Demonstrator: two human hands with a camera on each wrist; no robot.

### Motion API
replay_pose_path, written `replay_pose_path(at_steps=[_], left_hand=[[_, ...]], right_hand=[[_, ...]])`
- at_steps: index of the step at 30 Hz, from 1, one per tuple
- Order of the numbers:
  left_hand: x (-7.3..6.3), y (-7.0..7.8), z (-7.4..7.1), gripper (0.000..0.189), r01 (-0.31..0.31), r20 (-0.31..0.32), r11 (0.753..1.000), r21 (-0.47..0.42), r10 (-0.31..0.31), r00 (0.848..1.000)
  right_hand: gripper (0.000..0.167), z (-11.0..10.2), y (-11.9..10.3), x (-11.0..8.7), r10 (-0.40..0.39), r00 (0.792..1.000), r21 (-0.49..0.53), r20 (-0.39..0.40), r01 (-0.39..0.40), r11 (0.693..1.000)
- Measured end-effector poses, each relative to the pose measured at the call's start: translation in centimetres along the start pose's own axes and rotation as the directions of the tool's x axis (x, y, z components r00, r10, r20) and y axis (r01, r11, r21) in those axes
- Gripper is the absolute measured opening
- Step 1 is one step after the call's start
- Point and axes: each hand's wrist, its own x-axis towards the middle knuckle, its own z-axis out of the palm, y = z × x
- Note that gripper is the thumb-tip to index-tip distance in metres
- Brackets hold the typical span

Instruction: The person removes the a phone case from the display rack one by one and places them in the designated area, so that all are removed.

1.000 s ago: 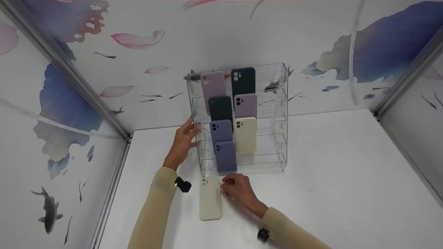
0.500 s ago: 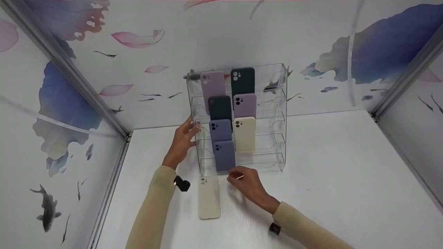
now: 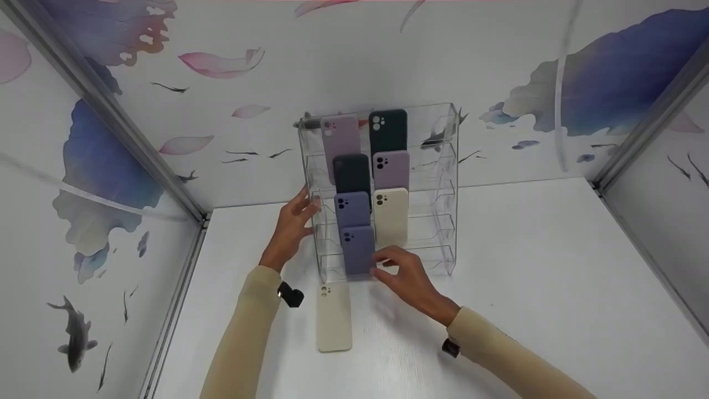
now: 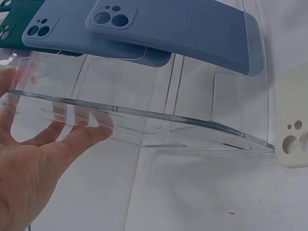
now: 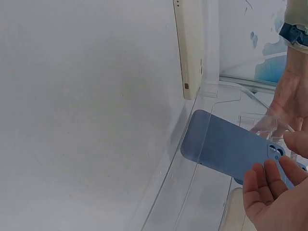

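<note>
A clear acrylic rack (image 3: 453, 221) stands on the white table with phone cases in two columns. On its left side, my left hand (image 3: 289, 230) grips the edge of the side panel; in the left wrist view fingers show through the clear plastic. My right hand (image 3: 409, 277) is at the lowest tier, thumb and fingers apart, fingertips by the right edge of the lowest blue-purple phone case (image 3: 359, 252). Whether they touch it cannot be told. Another blue-purple case (image 3: 353, 206) sits one tier up. A cream phone case (image 3: 334, 318) lies flat before the rack.
Higher tiers hold a pink case (image 3: 340, 136), dark green cases (image 3: 389, 127) (image 3: 352, 173), a lilac case (image 3: 392, 169) and a cream case (image 3: 391, 217). Patterned wall panels (image 3: 354, 55) with metal corner posts (image 3: 188, 183) surround the table (image 3: 526, 277).
My right hand has moved up and right, from beside the loose cream case to the lowest blue-purple case, its thumb and fingers spreading. The left hand keeps its grip on the rack.
</note>
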Motion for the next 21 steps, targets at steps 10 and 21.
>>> replay_pose_path(at_steps=[10,21], left_hand=[[0.0,-0.2,-0.1,0.075,-0.003,0.010,1.000,0.011,0.002,1.000],[-0.1,0.0,0.0,0.081,0.000,0.002,1.000,0.021,0.000,1.000]], right_hand=[[0.030,-0.9,1.4,1.0,0.085,0.996,0.043,-0.030,-0.084,0.996],[0.029,-0.8,1.8,1.7,0.143,0.988,0.092,-0.060,-0.137,0.986]])
